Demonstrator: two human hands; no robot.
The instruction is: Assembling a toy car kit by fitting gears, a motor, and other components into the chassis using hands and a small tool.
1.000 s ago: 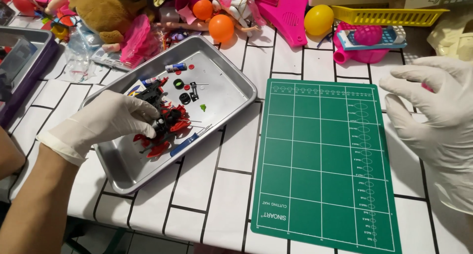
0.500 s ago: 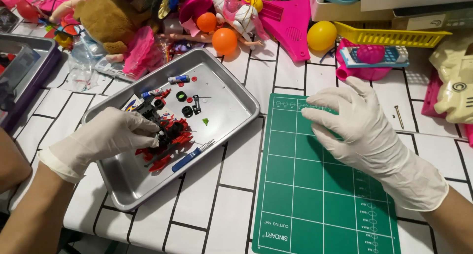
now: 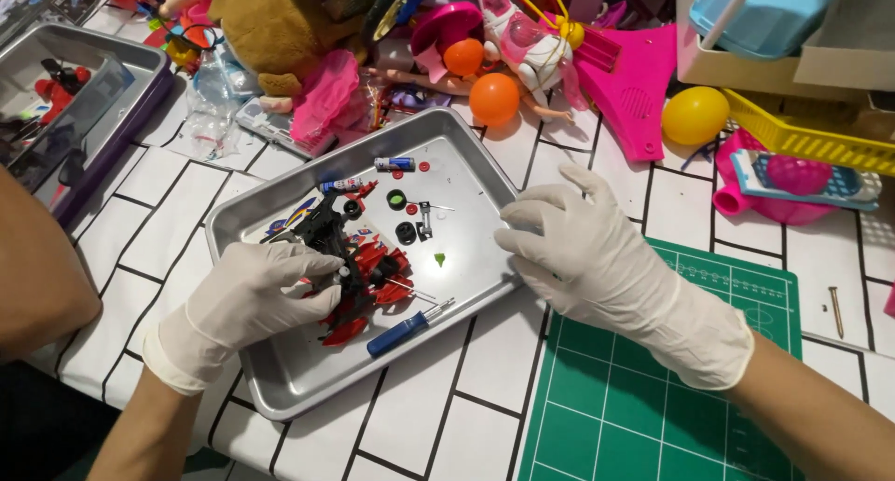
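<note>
My gloved left hand (image 3: 247, 299) pinches the light, breakable red and black toy car (image 3: 359, 271) in the tray (image 3: 289, 392), at nine o'clock from my spread right hand (image 3: 597, 257), so I hold its hard middle.

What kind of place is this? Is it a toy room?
Probably a home hobby or toy-repair table. Gloved hands work over a metal tray of red toy car parts with a small screwdriver, beside a green cutting mat and a toy pile.
</note>
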